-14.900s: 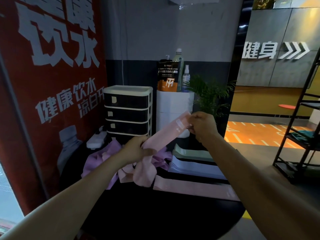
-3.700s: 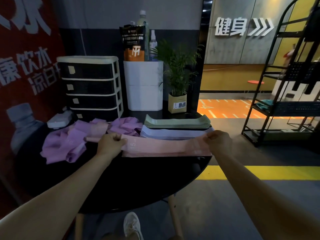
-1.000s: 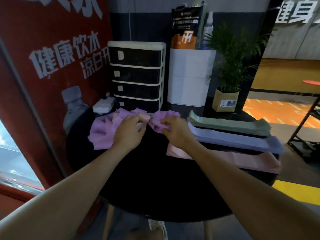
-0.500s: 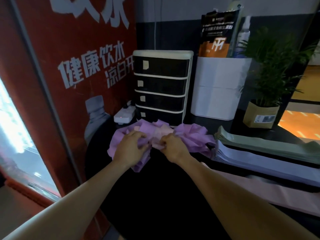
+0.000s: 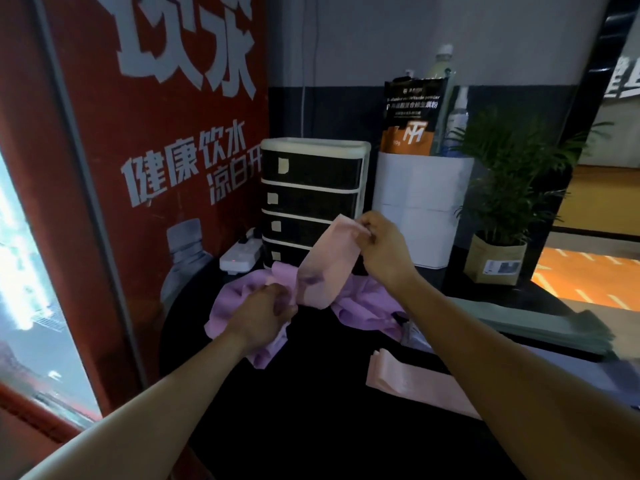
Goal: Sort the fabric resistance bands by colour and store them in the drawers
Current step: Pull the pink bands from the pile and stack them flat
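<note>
Two bare forearms enter from bottom edge, no sleeves in view up to frame border. Left hand (image 5: 260,315) bare: no glove, no ring, no watch or wristband seen. Right hand (image 5: 383,251) likewise bare, wrist unadorned. Fingers (image 5: 364,226) of right hand show no rings. Dim lighting; nails and fine detail too dark to tell. Rest of body out of view.

I am holding a pink band (image 5: 327,268) up over the table's back left part, my right hand (image 5: 384,252) pinching its top and my left hand (image 5: 263,315) its bottom. Purple bands (image 5: 239,299) are lying crumpled beneath it, just before the closed drawers (image 5: 311,202). Pink (image 5: 412,382) and green (image 5: 540,323) stacks are lying flat toward the right edge.
</note>
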